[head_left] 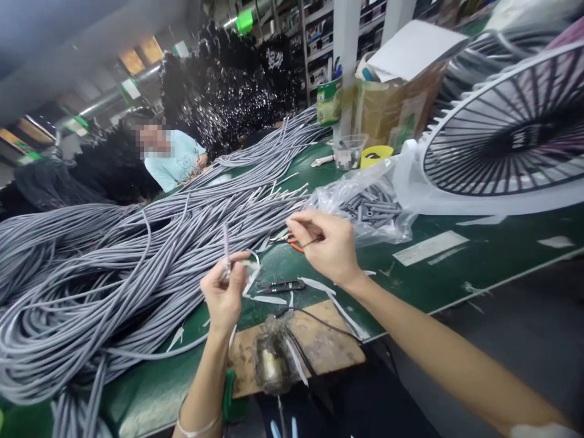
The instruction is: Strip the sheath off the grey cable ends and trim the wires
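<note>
Grey cable end (227, 240) points roughly upright from the pinch of the left hand (223, 292) above the surface (502, 249), left of the right hand (326, 243), whose fingertips meet; whether they grip anything, one cannot tell.

At the right side of the green table (410, 277) there stands a white round fan with black thin spokes (524, 137), and to the left of it is a brown cardboard box (381, 109), on which lies a white flat sheet (417, 48). Near the box are placed a green can with pens (329, 102), a transparent plastic cup (349, 155) and a yellow round ring (378, 149). Farther back, a person in a light blue T-shirt (171, 161) is located before a large shiny black heap (228, 91).
</note>
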The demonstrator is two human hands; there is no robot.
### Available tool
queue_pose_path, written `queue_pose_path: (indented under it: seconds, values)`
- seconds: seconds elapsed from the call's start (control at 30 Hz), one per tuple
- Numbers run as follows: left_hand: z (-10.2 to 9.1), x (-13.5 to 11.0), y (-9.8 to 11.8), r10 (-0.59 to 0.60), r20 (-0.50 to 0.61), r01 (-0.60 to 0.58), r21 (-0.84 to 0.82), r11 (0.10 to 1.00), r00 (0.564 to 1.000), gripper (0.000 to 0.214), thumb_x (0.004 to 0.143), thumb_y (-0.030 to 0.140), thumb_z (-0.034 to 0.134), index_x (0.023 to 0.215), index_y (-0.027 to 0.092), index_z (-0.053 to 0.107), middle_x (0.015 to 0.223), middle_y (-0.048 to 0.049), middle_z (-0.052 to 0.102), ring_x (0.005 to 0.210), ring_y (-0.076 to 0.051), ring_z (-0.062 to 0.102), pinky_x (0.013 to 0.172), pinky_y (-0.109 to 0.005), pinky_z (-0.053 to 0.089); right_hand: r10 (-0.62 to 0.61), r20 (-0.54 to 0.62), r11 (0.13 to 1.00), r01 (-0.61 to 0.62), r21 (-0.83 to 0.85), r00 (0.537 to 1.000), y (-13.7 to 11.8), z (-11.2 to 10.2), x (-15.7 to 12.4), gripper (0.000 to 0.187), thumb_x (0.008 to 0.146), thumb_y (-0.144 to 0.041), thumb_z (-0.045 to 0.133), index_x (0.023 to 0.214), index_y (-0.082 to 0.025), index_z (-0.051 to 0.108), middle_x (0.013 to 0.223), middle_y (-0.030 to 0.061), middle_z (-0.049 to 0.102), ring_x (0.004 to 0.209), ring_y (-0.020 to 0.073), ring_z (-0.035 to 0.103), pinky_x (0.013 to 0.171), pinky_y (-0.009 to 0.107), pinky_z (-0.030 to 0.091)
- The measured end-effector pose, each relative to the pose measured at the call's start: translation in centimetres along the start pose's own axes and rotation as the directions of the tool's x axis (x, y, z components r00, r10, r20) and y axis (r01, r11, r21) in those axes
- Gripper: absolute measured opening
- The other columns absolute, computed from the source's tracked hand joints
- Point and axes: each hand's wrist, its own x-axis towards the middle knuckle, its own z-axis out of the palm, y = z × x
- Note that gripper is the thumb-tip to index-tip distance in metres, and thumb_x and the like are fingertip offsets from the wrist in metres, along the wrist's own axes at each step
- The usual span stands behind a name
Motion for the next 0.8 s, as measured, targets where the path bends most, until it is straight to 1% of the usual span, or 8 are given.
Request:
queue_pose_path:
  seconds: [0.1,0.17,0.37,0.47,0.57,0.63,0.7,0.8]
  values:
    - [0.7,0.2,-0.4,-0.078,0.066,0.084,-0.098,0.992,0.995,0.037,0.074,0.032,0.068,0.108,0.019,0.065,0.064,0.0019,0.057,0.044,-0.004,0.04,0.041,-0.016,0.032,-0.028,0.014,0.996,0.027,0.081,1.0,-0.9,0.2,-0.4,0.015,0.084,-0.024,0.054,0.073,-0.017,0.062,0.063,0.0003,0.06,0.045,0.0068,0.042,0.046,0.02,0.036]
    - [1.0,0.2,-0.5,-0.077,0.096,0.089,-0.129,0.988,0.992,0.039,0.076,0.032,0.065,0.113,0.02,0.062,0.068,0.0008,0.06,0.046,-0.005,0.043,0.043,-0.016,0.036,-0.039,0.048,0.994,0.034,0.099,0.998,-1.1,0.5,-0.7,0.017,0.084,-0.024,0.054,0.072,-0.017,0.063,0.06,0.0005,0.058,0.045,0.0073,0.043,0.045,0.02,0.036]
    - [0.9,0.0,-0.1,0.041,0.034,-0.047,0.194,0.98,0.999,0.033,0.077,0.019,0.064,0.109,0.018,0.061,0.071,-0.0003,0.064,0.06,-0.01,0.059,0.056,-0.018,0.047,0.099,0.167,0.955,-0.141,0.26,0.981,-0.9,0.7,-0.9,0.018,0.082,-0.027,0.056,0.076,-0.015,0.067,0.066,0.0028,0.065,0.047,0.0078,0.049,0.042,0.019,0.038]
    - [0.9,-0.2,0.0,0.144,0.007,-0.137,0.344,0.929,0.99,0.026,0.078,0.017,0.061,0.104,0.018,0.061,0.076,-0.0015,0.066,0.069,-0.012,0.063,0.063,-0.021,0.05,0.182,0.289,0.91,-0.273,0.313,0.94,-1.0,0.8,-1.0,0.033,0.084,-0.039,0.052,0.07,-0.014,0.068,0.062,0.0041,0.065,0.051,0.0105,0.055,0.045,0.02,0.041]
    - [0.9,-0.3,-0.2,0.266,0.054,-0.258,0.492,0.831,0.962,0.022,0.078,0.013,0.058,0.099,0.019,0.06,0.08,-0.0012,0.067,0.071,-0.012,0.064,0.067,-0.022,0.051,0.184,0.435,0.867,-0.354,0.35,0.881,-1.2,1.1,-1.3,0.041,0.079,-0.05,0.056,0.073,-0.012,0.069,0.064,0.0051,0.067,0.052,0.0112,0.056,0.045,0.02,0.041]
    - [0.8,-0.3,-0.4,0.339,0.11,-0.339,0.566,0.751,0.934,0.019,0.078,0.009,0.057,0.094,0.019,0.059,0.08,-0.0008,0.067,0.07,-0.012,0.065,0.067,-0.021,0.051,0.16,0.442,0.895,-0.319,0.311,0.882,-1.2,1.2,-1.5,0.033,0.076,-0.044,0.063,0.077,-0.012,0.07,0.062,0.0036,0.066,0.047,0.0091,0.052,0.042,0.019,0.038]
    - [0.8,-0.1,-0.4,0.38,0.161,-0.393,0.616,0.683,0.911,0.016,0.077,0.008,0.057,0.088,0.019,0.058,0.077,0.0002,0.067,0.067,-0.011,0.065,0.065,-0.02,0.05,0.116,0.39,0.948,-0.219,0.231,0.914,-1.3,1.3,-1.7,0.019,0.077,-0.029,0.062,0.073,-0.012,0.07,0.056,0.0012,0.062,0.043,0.007,0.045,0.041,0.019,0.034]
    - [0.6,0.3,-0.2,0.391,0.159,-0.39,0.67,0.632,0.906,0.012,0.076,0.008,0.059,0.082,0.019,0.057,0.072,0.0014,0.066,0.064,-0.011,0.064,0.062,-0.019,0.049,-0.021,0.341,0.984,-0.04,0.172,0.94,-1.5,1.2,-1.8,0.017,0.079,-0.017,0.056,0.068,-0.013,0.068,0.051,-0.0007,0.058,0.041,0.0061,0.04,0.042,0.02,0.032]
